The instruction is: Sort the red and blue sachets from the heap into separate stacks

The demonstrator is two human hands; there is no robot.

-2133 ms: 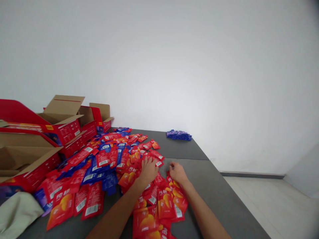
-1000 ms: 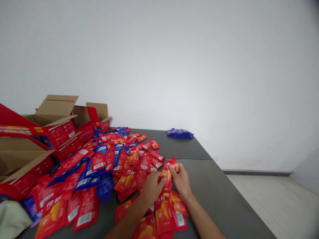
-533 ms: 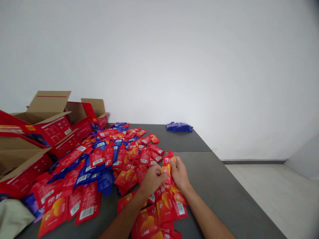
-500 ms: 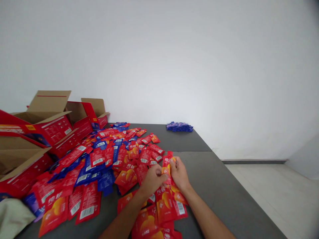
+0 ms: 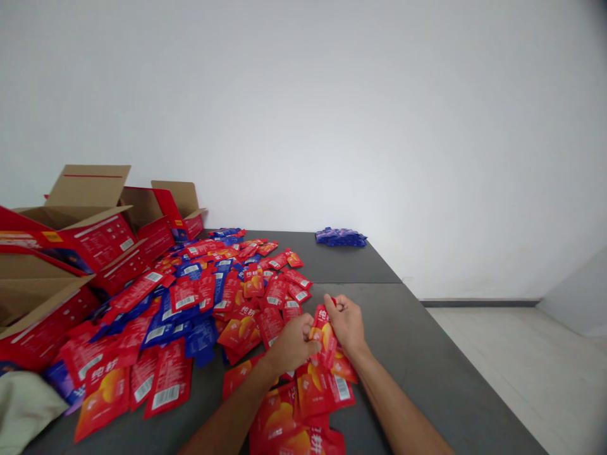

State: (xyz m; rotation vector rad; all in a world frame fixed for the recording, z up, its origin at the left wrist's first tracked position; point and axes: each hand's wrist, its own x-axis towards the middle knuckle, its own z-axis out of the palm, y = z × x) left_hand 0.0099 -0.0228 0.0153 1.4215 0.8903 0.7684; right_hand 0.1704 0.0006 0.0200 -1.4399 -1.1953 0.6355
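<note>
Between my two hands is a red pouch [image 5: 324, 335] with orange fruit printed on it. My left hand [image 5: 298, 342] pinches its left side, and my right hand [image 5: 345, 322] grips its upper right edge. Directly below lie more red pouches [image 5: 315, 388], overlapping on the dark table near my forearms. To the left of my left hand spreads a loose heap of red pouches [image 5: 253, 283] mixed with blue pouches [image 5: 202, 339], some showing white barcode labels.
Open red cardboard boxes [image 5: 107, 243] stand along the left side. At the far end of the grey table [image 5: 403, 360] lies a stack of purple-blue pouches [image 5: 340, 237]. A pale cloth [image 5: 26, 404] sits at the lower left. White wall rises behind; floor shows at right.
The held pouch has tilted and come slightly lower, with its top now leaning left of my right hand. My right hand has shifted a little right, its fingers curled over the pouch's edge.
</note>
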